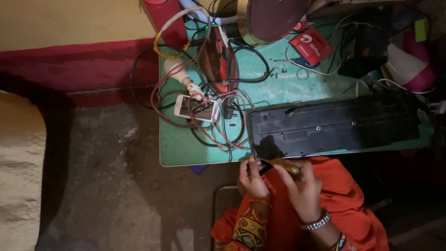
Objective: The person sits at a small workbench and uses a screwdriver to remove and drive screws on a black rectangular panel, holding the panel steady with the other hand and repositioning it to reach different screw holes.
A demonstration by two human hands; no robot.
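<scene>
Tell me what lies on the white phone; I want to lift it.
Red and black wires cross over the white phone, covering its right part. What is beneath the phone cannot be seen.

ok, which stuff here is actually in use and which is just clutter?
In use:
- left hand and right hand, both on a yellow-handled tool
- black keyboard, back side up, right by the hands

Lying about:
- white phone
- tangled wires
- red packet
- red bottle

Plastic, cloth and worn paint — mostly matt

The upturned keyboard [332, 125] is black plastic with a dull sheen; the table [186, 148] top is scuffed green paint; the phone [195, 109] has a glossy glass face; the orange garment [344, 195] is soft cloth — the bracelet [316, 224] glints like metal.
</scene>
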